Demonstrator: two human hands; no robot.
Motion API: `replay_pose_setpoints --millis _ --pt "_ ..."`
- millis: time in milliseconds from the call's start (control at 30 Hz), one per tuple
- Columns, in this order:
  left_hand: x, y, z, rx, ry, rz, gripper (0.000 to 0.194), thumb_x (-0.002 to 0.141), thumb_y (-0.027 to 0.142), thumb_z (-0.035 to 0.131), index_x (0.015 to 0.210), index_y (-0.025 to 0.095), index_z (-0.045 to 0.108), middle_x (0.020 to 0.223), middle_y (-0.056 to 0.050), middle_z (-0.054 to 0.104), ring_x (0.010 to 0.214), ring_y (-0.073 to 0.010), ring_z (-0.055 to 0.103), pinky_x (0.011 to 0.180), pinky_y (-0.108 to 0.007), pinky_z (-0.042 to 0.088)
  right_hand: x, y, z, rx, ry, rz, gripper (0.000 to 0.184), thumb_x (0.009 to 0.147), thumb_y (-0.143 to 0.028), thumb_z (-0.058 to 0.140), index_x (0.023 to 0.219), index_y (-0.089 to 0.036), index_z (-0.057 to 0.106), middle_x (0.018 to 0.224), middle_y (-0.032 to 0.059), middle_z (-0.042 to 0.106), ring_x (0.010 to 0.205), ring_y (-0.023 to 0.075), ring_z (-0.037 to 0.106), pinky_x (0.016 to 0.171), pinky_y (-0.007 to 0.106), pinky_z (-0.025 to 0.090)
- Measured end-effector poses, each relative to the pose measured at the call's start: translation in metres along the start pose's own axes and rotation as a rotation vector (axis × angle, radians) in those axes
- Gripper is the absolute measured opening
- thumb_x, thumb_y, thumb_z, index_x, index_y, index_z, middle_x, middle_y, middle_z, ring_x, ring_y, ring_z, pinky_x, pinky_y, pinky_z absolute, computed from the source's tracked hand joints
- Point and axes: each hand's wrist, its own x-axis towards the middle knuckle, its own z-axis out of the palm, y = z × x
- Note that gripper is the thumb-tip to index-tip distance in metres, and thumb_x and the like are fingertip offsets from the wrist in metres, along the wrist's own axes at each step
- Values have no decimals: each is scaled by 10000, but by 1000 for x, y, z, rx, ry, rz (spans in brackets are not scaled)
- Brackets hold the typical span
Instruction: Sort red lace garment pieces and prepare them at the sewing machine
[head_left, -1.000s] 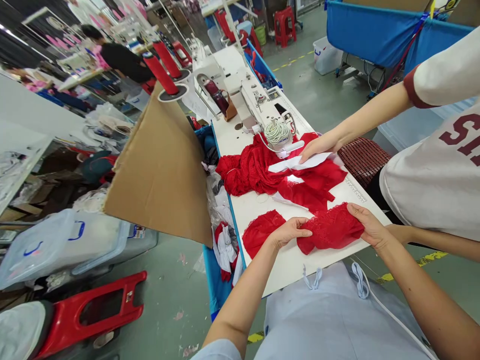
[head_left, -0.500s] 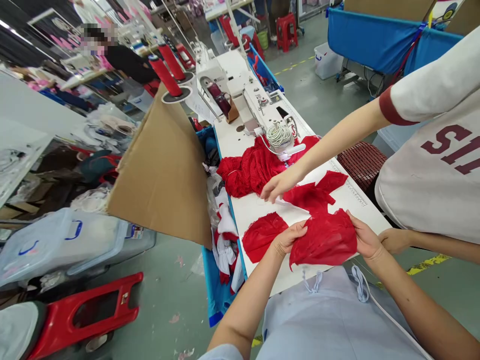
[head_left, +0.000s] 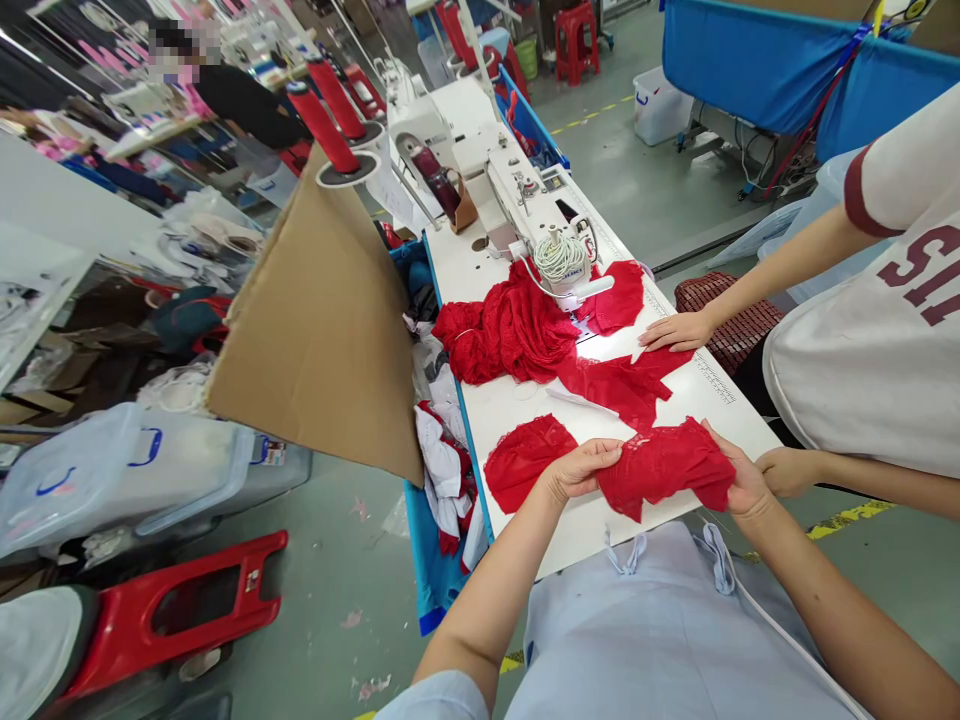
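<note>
Red lace piece pinched at opposite ends in the closed grip of left hand and right hand.

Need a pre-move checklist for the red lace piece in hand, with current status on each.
1. Left hand gripping the red lace piece: ok, at its left end.
2. Right hand gripping it: ok, at the opposite end.
3. Piece smooth: not ok, creased between the hands.
4. Co-worker's hands out of the area: not ok, one is at the middle red piece, the other right by the right hand.
5. Needle of the sewing machine free of cloth: cannot tell, too small to make out.
</note>
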Motion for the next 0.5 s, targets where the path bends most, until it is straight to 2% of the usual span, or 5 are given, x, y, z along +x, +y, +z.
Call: replay_pose_setpoints --millis 100,167,267,333,500 --pt "2 -9 1 -126 27 28 550 661 622 785 862 117 700 784 -84 727 692 -172 675 705 -281 492 3 1 -10 18 63 -49 238 836 -512 655 852 -285 724 977 14 790 1075 270 691 920 478 564" --pt "2 -18 6 -225 27 87 686 618 726 744 958 133 692 885 -100 737 783 -207 695 743 -312 509 6 2 -16 32 106 -88 207 847 -492 652 850 -297 722 1006 -2 787 1109 253 676 940 460 561" --pt "5 -31 13 -277 98 175 659 556 522 889 1065 177 652 1006 -74 733 875 -197 700 803 -300 515 9 2 -22 71 167 -130 176 871 -463 636 899 -315 726 1039 -20 780 1162 224 649 972 426 551" --pt "7 -37 15 -220 194 162 550 563 366 917 993 169 635 930 -51 730 815 -164 696 790 -277 514 9 1 -23 63 177 -131 187 876 -459 632 930 -308 728 1049 -7 777 1169 230 645 969 430 555" --pt "11 -29 11 35 475 272 541 575 501 868 853 190 523 741 16 669 650 -113 636 677 -249 501 1 -2 -25 6 85 -76 259 823 -515 676 941 -289 723 1055 40 774 1131 286 665 920 481 580"
